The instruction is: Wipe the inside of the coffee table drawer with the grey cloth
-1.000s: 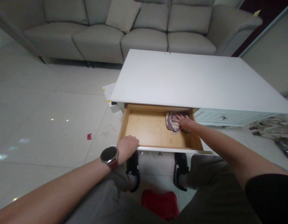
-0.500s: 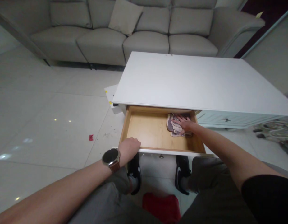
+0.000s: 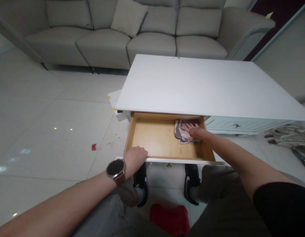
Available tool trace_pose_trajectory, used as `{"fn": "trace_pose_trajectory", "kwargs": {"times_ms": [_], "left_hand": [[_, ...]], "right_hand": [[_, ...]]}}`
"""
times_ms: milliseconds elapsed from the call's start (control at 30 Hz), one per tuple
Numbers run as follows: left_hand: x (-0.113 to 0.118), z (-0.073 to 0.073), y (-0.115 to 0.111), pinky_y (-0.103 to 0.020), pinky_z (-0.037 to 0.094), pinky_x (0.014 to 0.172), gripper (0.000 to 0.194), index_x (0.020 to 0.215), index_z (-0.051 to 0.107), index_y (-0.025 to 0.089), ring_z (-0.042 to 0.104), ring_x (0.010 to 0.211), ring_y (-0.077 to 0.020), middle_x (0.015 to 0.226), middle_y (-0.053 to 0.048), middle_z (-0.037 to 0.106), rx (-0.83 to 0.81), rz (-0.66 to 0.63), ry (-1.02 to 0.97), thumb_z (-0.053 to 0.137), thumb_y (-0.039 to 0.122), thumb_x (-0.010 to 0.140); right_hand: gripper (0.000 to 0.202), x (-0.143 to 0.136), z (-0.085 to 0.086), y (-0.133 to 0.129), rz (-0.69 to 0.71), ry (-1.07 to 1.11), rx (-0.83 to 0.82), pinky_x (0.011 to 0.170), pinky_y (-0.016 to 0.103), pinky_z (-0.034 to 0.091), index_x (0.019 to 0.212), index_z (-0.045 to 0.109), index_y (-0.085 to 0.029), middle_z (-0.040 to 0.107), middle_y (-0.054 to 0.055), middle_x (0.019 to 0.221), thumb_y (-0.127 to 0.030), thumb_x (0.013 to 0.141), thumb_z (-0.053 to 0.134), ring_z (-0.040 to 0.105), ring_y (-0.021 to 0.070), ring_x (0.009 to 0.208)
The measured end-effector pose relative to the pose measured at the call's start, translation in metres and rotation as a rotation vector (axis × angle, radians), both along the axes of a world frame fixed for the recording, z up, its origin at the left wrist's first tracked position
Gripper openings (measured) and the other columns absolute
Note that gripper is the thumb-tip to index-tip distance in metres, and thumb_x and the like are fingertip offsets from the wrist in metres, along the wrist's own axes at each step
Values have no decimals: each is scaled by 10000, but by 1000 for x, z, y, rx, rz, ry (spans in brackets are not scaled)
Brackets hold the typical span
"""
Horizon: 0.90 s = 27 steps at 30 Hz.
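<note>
A wooden drawer (image 3: 154,138) stands pulled out from a white coffee table (image 3: 196,85). At its front left corner, my left hand (image 3: 136,158) is closed over the top edge of the drawer front; a watch is on that wrist. Inside, at the back right, lies a folded patterned cloth (image 3: 180,134) in grey-purple and cream. My right hand (image 3: 193,130) rests flat on this cloth with its fingers spread, pressing on it rather than gripping it. A small knob (image 3: 169,165) shows on the drawer front.
A grey sofa (image 3: 152,49) stands behind the table. Beside the table's left end is a white box (image 3: 115,98). A red scrap (image 3: 93,147) lies on the tiled floor. Below me is a red object (image 3: 169,219), between my legs. Another drawer (image 3: 236,125) is shut at the right.
The whole view has shifted slightly, so everything appears a little further left. Both hands keep their places on the drawer edge and the cloth.
</note>
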<state>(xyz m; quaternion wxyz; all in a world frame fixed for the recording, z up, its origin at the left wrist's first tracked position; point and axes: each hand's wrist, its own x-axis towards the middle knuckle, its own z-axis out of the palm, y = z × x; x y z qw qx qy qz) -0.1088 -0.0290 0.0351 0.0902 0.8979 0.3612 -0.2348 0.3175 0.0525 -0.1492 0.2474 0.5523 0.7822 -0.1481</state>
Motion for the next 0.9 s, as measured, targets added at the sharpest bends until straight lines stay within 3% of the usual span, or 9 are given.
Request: {"fn": "trace_pose_trajectory", "kwargs": {"times_ms": [300,533,900], "left_hand": [[1,0,0,-366,568,768,280,928,746,67,730,916,-286,900,-197,732,-8,-7,21,474,4,924],[1,-6,-1,-360,565,736,260,899,740,71,728,886,-285,858,-195,720,1,13,10,489,4,917],[4,4,-1,-379,572,816,319,986,747,73,718,979,-284,965,-191,735,-31,21,70,438,7,940]], "right_hand": [[1382,-4,5,-1,1,-20,-6,1082,747,184,1616,63,-375,-81,163,1686,-589,527,886,-61,481,1508],[1386,2,-7,3,2,-13,-21,1064,772,175,1615,48,-378,-105,154,1685,-608,523,870,-76,495,1502],[1448,-1,-14,8,-7,-118,-39,1091,735,159,1616,43,-378,-98,147,1688,-659,457,865,-68,477,1508]]}}
